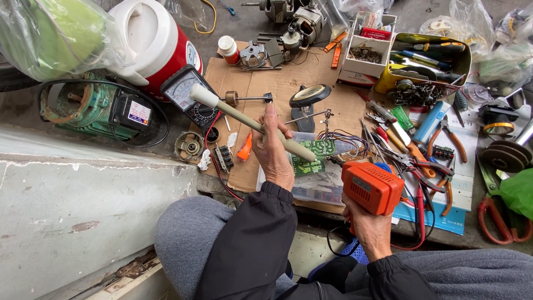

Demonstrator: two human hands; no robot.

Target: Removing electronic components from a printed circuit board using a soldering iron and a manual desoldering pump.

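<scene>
We've got the left hand (272, 150) clamped round a long cream-coloured plastic-bodied suction tool (251, 123), gripped approx mid-barrel, tip end low over the small green circuit board (311, 156). The barrel looks light, stiff and smooth, so prob. slippery; mid-body is the steady spot. The right hand (367, 225) is closed on the grip of a boxy orange soldering gun (371, 188), chunkier, likely heavier, w/ cable trailing below. The board sits on a clear plastic box (325, 186) over the brown cardboard sheet (288, 83) on the surface; it looks thin and fragile, so we'd take it by its edges only.
</scene>
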